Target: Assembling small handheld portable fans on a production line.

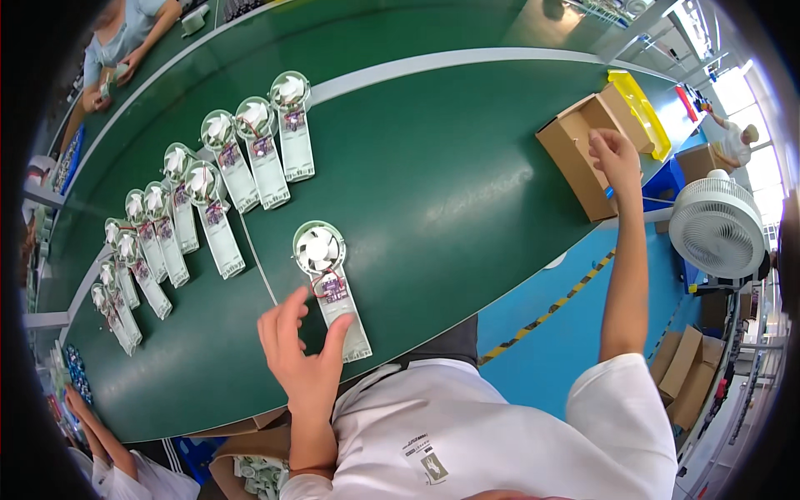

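A half-built handheld fan (pixel 354 333) lies on the green table in front of me, with white blades, red wires and a small purple circuit board showing in its pale green casing. My left hand (pixel 306 354) is at the lower part of this fan, thumb and fingers spread apart; it seems to hold nothing. Off to the right, my right hand (pixel 617 160) is over an open cardboard box (pixel 575 137), fingers curled together. Whatever may be in those fingers is too small to make out.
Several similar open fans (pixel 223 242) stand in a slanting row on the left. A yellow tray (pixel 642 112) lies behind the box. A white round fan (pixel 717 223) stands right of the table. Co-workers sit at the upper left and lower left; a carton of pale parts (pixel 258 475) is below.
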Tool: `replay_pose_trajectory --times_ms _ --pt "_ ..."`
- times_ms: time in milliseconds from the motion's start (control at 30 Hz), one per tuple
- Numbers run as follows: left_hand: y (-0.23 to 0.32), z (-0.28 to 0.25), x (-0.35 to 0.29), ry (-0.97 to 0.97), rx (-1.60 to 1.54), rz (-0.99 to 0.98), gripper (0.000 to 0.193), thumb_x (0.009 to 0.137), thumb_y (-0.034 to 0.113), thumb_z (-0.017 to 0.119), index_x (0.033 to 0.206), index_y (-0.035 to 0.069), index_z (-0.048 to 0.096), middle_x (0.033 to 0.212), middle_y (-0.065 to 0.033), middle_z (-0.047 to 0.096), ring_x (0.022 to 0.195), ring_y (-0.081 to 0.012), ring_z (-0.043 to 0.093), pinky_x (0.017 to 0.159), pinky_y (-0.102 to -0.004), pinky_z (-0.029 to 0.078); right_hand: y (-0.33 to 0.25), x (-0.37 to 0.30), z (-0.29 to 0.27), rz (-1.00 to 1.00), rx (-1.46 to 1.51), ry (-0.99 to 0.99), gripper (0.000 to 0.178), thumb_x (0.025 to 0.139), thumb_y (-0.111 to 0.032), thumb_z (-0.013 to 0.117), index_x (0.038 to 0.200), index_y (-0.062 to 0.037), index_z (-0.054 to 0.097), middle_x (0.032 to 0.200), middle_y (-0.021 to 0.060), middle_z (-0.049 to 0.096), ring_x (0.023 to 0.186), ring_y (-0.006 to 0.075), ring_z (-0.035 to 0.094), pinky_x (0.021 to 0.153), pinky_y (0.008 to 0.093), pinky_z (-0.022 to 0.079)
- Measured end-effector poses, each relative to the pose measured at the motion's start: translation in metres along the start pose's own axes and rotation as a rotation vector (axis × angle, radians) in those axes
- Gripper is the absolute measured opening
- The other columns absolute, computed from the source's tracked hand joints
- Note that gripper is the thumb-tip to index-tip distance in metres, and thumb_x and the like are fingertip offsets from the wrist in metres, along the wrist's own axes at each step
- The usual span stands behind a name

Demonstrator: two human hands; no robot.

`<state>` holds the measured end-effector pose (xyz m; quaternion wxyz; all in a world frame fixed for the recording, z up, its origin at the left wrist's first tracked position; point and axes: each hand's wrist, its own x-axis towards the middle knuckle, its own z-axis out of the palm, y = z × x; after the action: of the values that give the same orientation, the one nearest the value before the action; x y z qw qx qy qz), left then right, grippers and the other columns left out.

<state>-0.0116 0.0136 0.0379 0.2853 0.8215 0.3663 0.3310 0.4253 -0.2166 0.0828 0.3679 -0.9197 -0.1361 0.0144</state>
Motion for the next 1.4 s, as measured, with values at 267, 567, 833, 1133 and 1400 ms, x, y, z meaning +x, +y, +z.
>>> replay_pose_trajectory --times_ms 267,567,833,1133,1400 --pt "0.004 -0.004 0.0 -0.081 -0.091 0.05 0.045 0.071 0.017 0.084 0.11 0.008 0.066 0.098 -0.0046 0.06 0.083 -0.0184 0.052 0.056 -0.0281 0.036 0.034 0.043 0.006 0.171 -0.139 -0.407 0.043 0.091 -0.038 0.065 0.119 -0.0051 0.064 0.092 0.0033 0.065 0.08 0.0101 0.06 0.073 0.0249 0.051" --pt "-0.001 -0.001 -0.002 -0.1 -0.083 0.095 0.041 0.074 0.016 0.082 0.111 0.007 0.065 0.103 -0.0081 0.061 0.088 -0.0215 0.054 0.058 -0.0293 0.04 0.069 0.045 0.02 -0.306 -0.092 -0.333 0.04 0.09 -0.03 0.065 0.123 -0.0069 0.061 0.107 0.0049 0.065 0.095 0.0128 0.062 0.078 0.0268 0.05" --pt "-0.001 -0.008 0.0 -0.078 -0.073 0.119 0.037 0.074 0.006 0.079 0.108 0.005 0.066 0.106 -0.0099 0.061 0.089 -0.021 0.056 0.061 -0.0277 0.044 0.081 0.078 -0.017 -0.14 0.263 0.189 0.031 0.094 -0.026 0.057 0.115 -0.0027 0.06 0.093 0.0077 0.065 0.083 0.015 0.064 0.074 0.0276 0.051" --pt "0.019 -0.005 0.0 -0.145 -0.209 0.141 0.034 0.071 0.003 0.08 0.102 0.003 0.068 0.1 -0.0106 0.062 0.078 -0.0194 0.057 0.06 -0.027 0.046 -0.086 -0.096 0.039 -0.218 0.487 -0.605 0.054 0.099 -0.045 0.042 0.061 -0.0072 0.05 0.06 0.0028 0.047 0.051 0.0109 0.045 0.05 0.0243 0.034" --pt "0.023 0.01 -0.012 -0.313 -0.624 0.166 0.039 0.079 0.004 0.078 0.115 0.002 0.065 0.106 -0.0109 0.062 0.083 -0.0153 0.06 0.06 -0.0239 0.048 -0.135 -0.2 0.101 -0.409 0.423 -1.55 0.021 0.094 -0.009 0.047 0.077 0.0004 0.055 0.073 0.0102 0.057 0.062 0.0249 0.052 0.059 0.0358 0.043"
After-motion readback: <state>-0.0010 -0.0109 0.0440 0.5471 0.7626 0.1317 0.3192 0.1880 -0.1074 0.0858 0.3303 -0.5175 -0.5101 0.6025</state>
